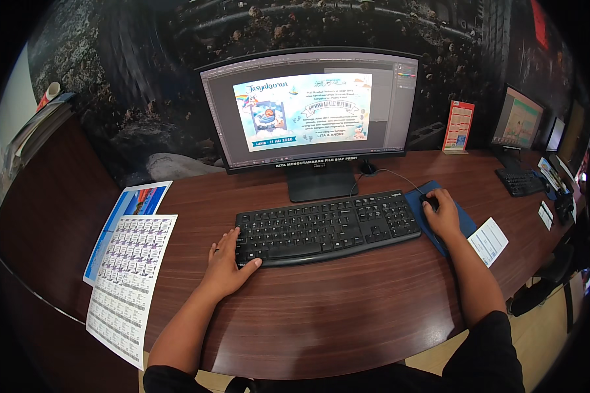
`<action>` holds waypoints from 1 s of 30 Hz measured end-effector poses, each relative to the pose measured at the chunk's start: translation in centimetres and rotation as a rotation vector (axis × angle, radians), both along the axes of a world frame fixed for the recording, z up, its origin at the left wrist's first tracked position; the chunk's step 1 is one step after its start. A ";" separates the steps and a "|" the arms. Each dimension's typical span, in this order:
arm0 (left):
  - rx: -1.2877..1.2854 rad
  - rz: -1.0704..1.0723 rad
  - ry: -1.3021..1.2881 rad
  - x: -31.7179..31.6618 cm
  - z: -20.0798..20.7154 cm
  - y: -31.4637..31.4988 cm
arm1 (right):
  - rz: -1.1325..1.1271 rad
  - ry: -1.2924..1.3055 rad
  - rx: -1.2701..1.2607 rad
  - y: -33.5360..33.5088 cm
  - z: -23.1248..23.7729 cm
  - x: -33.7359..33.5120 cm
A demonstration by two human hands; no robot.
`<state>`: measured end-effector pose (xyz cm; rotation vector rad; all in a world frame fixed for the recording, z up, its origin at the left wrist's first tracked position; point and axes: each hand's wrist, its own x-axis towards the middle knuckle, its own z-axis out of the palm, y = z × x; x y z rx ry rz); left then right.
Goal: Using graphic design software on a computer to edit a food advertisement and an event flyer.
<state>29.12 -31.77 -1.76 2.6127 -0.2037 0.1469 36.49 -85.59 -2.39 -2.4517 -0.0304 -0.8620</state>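
My left hand [229,265] rests at the left end of a black keyboard [328,229], its fingers apart along the edge and the thumb near the bottom row. My right hand [443,213] is closed over a dark computer mouse [429,199], which its fingers partly cover. Under the mouse lies a blue mouse pad [464,221]. Behind the keyboard stands a wide black monitor [316,164] on a dark base [322,181]. Its screen shows a light blue card design with a picture of a baby, inside an editing program.
Printed sheets [128,288] overlap at the desk's left. A white card [488,241] lies beside the mouse pad. Farther right are a red desk calendar [459,128], a second monitor [519,121] and another keyboard [520,183]. A brown partition [46,196] borders the left side.
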 end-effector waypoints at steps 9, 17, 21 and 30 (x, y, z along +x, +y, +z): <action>0.000 -0.007 -0.001 0.1 -0.2 0.1 | -0.029 0.039 -0.041 -0.3 -0.3 0.0; 0.015 0.009 0.003 0.2 -0.4 0.1 | 0.027 -0.047 0.000 -0.1 -0.3 0.1; 0.038 0.005 0.024 0.0 0.0 0.1 | 0.026 -0.031 -0.007 -0.2 -0.3 0.1; 0.036 0.004 0.040 -0.1 0.4 -0.1 | -0.001 0.024 -0.035 -0.1 -0.2 0.0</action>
